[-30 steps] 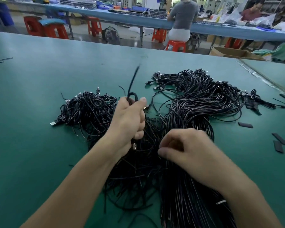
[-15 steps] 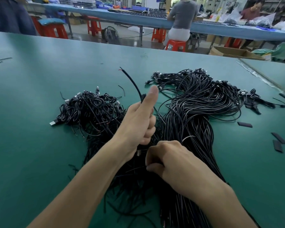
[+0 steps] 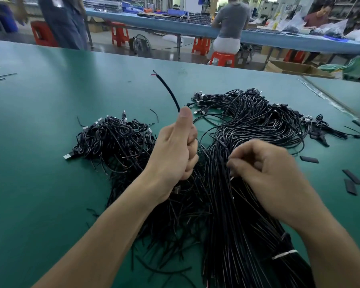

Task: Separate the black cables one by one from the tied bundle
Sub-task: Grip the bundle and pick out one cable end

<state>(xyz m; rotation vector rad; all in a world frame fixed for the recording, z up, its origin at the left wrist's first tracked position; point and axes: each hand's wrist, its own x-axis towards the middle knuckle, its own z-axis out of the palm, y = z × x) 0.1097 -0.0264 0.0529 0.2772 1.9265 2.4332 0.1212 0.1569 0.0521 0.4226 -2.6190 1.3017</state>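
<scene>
Black and thin-sheathed, the tied bundle (image 3: 222, 215) lies on the green tabletop (image 3: 40, 163) right in front of the person. It runs from a white tie (image 3: 284, 254) beside the right forearm up to a fan of USB plugs (image 3: 202, 98) at the far end.

The left hand (image 3: 173, 154) has its fingers (image 3: 192, 161) curled into a fist round a single cable (image 3: 167, 90), thumb raised alongside. The cable's cut end stands above the fist, with a red core wire showing at the tip. Held up like that, the one strand is probably being kept clear of the mass so it cannot slip back in.

The right hand (image 3: 264, 169) rests on the bundle, fingertips (image 3: 232, 165) pinching into its strands. It is likely steadying the bundle or picking out another cable, but which strand it has cannot be told.

A heap of loosely coiled cables (image 3: 112, 138) lies to the left, apparently those already freed and kept apart to avoid mixing. Short black strips (image 3: 351, 179) lie scattered at the right.
</scene>
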